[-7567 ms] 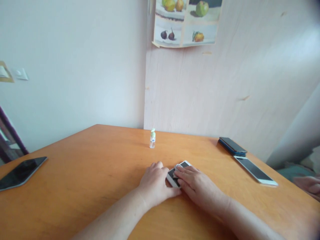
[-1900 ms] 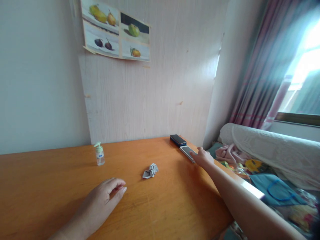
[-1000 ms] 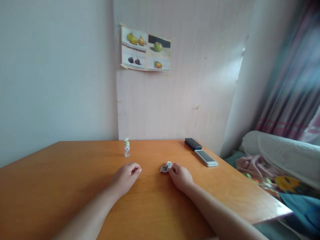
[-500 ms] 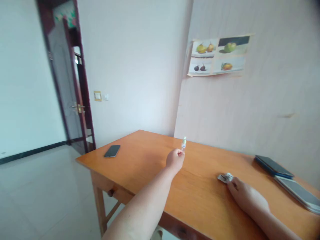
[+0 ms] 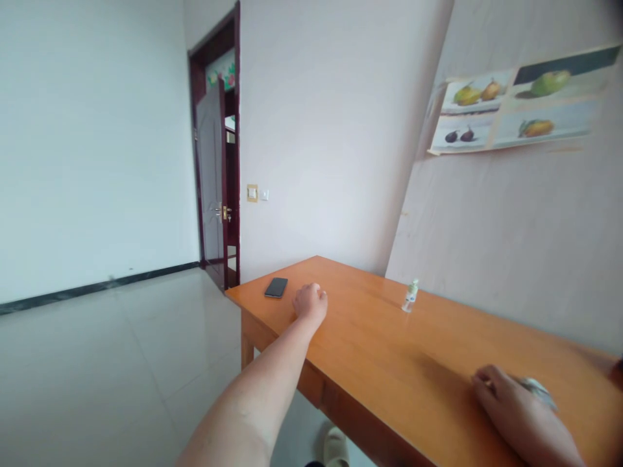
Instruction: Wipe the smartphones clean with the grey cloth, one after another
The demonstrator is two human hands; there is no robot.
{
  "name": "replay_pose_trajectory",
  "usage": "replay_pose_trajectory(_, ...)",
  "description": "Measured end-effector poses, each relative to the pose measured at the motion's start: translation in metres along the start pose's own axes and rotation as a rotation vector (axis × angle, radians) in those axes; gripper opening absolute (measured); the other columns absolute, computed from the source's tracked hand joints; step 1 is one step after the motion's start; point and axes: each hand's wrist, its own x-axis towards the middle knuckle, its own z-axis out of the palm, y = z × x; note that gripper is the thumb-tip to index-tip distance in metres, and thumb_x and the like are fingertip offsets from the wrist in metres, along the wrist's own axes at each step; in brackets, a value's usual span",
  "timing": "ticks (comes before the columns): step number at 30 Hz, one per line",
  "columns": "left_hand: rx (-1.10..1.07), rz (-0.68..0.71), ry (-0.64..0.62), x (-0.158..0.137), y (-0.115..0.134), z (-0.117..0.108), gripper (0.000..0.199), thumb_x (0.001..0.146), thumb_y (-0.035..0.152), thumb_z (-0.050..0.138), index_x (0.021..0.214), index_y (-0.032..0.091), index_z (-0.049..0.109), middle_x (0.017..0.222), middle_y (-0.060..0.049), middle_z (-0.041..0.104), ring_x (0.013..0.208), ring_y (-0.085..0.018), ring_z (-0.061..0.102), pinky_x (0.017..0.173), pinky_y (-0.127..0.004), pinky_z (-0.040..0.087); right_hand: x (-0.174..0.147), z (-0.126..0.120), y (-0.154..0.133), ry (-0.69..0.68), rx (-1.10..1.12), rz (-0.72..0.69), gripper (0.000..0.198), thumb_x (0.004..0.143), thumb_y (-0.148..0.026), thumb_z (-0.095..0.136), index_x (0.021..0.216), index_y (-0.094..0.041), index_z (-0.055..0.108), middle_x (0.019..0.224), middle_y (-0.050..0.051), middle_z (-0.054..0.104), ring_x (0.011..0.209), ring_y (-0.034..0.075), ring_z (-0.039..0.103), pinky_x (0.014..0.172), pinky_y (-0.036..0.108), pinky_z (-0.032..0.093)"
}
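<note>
My left hand [image 5: 310, 303] hovers over the far left part of the wooden table [image 5: 370, 337], fingers loosely bent and apart, with nothing seen in them. Just left of it lies a dark smartphone [image 5: 276, 287], flat and near the table's left edge. A small clear pump bottle [image 5: 409, 296] with a pale green top stands upright towards the back, away from both hands. My right hand [image 5: 516, 408] is low over the right side, fingers curled with a gap by the thumb and nothing visible in it. Partly hidden behind it is a small whitish, crumpled-looking thing [image 5: 539, 391].
A panel with a sheet of fruit pictures [image 5: 523, 104] leans on the wall behind the table. A half-open door [image 5: 211, 181] stands at the left. Beneath the front edge, a shoe [image 5: 335, 446] shows on the tiled floor.
My left hand has let go of the pump bottle, which now stands on the table, and moved left towards the smartphone. My right hand has come off the whitish thing. The view has swung left.
</note>
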Motion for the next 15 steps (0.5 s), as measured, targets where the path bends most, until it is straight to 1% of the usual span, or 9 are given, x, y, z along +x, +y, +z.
replay_pose_trajectory(2,0.081,-0.046,0.038,0.009,-0.018,-0.015,0.030,0.087,0.035,0.058,0.114,0.024,0.060,0.126,-0.013,0.059,0.125,-0.031,0.047,0.102,-0.043,0.032,-0.001,0.005,-0.038,-0.117,0.060,-0.059,0.023,0.086,-0.051,0.046,0.087,-0.032,0.059,0.079,0.003,0.072,0.074,0.025,0.068,0.066,0.032,0.044)
replay_pose_trajectory(5,0.183,-0.138,0.079,0.021,-0.041,-0.033,0.040,0.082,0.036,0.063,0.119,0.022,0.056,0.132,-0.016,0.053,0.129,-0.034,0.041,0.104,-0.046,0.029,0.000,0.014,-0.091,-0.144,0.147,-0.130,0.025,0.089,-0.049,0.039,0.088,-0.030,0.056,0.077,0.002,0.070,0.069,0.023,0.067,0.063,0.031,0.042)
replay_pose_trajectory(7,0.230,-0.196,0.092,0.028,-0.053,-0.041,0.047,0.079,0.036,0.065,0.121,0.021,0.052,0.135,-0.017,0.051,0.131,-0.035,0.039,0.105,-0.047,0.028,0.001,0.020,-0.117,-0.153,0.179,-0.174,0.025,0.089,-0.048,0.039,0.086,-0.029,0.055,0.074,0.002,0.069,0.066,0.022,0.066,0.061,0.030,0.041)
replay_pose_trajectory(10,0.269,-0.266,0.096,0.037,-0.067,-0.047,0.051,0.078,0.039,0.067,0.122,0.019,0.050,0.135,-0.020,0.052,0.131,-0.036,0.039,0.104,-0.050,0.027,-0.002,0.030,-0.137,-0.163,0.194,-0.211,0.026,0.089,-0.048,0.038,0.087,-0.029,0.056,0.076,0.002,0.069,0.067,0.022,0.066,0.062,0.030,0.042)
replay_pose_trajectory(13,0.278,-0.302,0.089,0.042,-0.075,-0.048,0.052,0.077,0.040,0.067,0.120,0.017,0.051,0.133,-0.023,0.053,0.129,-0.039,0.041,0.102,-0.052,0.028,-0.007,0.037,-0.140,-0.168,0.189,-0.220,0.027,0.090,-0.048,0.040,0.088,-0.029,0.059,0.082,0.003,0.071,0.075,0.023,0.068,0.064,0.031,0.043)
replay_pose_trajectory(15,0.272,-0.305,0.081,0.045,-0.077,-0.047,0.046,0.077,0.038,0.067,0.116,0.018,0.053,0.130,-0.022,0.057,0.128,-0.038,0.043,0.101,-0.052,0.029,-0.008,0.040,-0.138,-0.169,0.180,-0.222,0.027,0.090,-0.048,0.041,0.087,-0.029,0.061,0.083,0.003,0.072,0.077,0.024,0.068,0.065,0.031,0.043)
